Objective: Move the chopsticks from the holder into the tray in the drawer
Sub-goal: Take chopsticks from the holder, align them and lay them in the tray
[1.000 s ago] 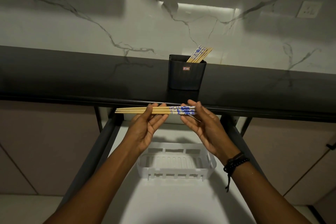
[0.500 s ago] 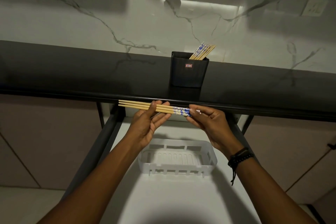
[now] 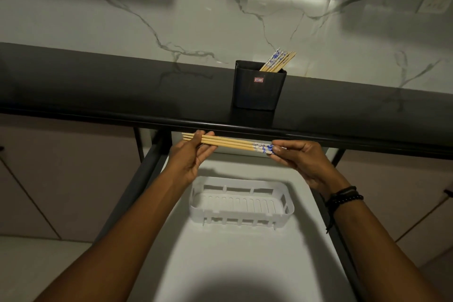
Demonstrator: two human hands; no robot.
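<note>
1. A bundle of chopsticks (image 3: 230, 144) lies nearly level across the middle of the frame, just below the front edge of the dark tabletop (image 3: 122, 91); its plain tips point left, its blue-patterned ends right.
2. The left hand (image 3: 190, 157) is closed lightly on the plain end, thumb over the top and fingers under; the tips stick out a little past it.
3. The right hand (image 3: 304, 159) pinches the patterned end between thumb and fingers; a dark beaded band (image 3: 343, 197) sits on that wrist.
4. The bundle hangs above the open drawer (image 3: 245, 265), higher in the frame than the white slotted tray (image 3: 241, 213) and not touching it; the tray sits on the pale drawer floor with nothing seen inside it.
5. The black holder (image 3: 258, 91) stands upright on the tabletop, centre-right and above the hands; more chopsticks (image 3: 278, 61) lean out of it toward the upper right, against the veined marble wall (image 3: 171, 7).
6. A wall socket (image 3: 435, 3) shows blurred at the upper right.
</note>
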